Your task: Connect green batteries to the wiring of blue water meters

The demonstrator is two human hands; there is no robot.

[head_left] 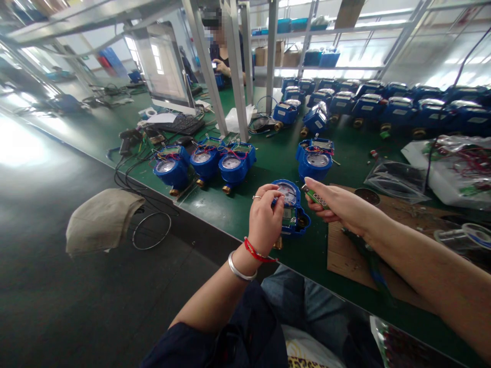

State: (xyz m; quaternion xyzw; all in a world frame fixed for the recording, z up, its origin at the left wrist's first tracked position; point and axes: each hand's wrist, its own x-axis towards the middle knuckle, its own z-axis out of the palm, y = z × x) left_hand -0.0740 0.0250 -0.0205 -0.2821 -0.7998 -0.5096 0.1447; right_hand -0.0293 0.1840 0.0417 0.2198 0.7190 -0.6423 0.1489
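My left hand (pixel 264 217) is closed around an open blue water meter (pixel 293 217) that rests on the green bench (pixel 238 209) near its front edge. My right hand (pixel 337 204) pinches a small green circuit board (pixel 315 197) just right of the meter's dial. The left wrist wears a red cord and a silver bangle.
Three open blue meters (pixel 205 163) with red wiring stand to the left, another one (pixel 315 158) behind. A long row of closed meters (pixel 383 105) runs along the back. Brown cardboard (pixel 345 250), plastic bags of parts (pixel 452 168), a monitor (pixel 164 69) and a co-worker (pixel 222 56) are nearby.
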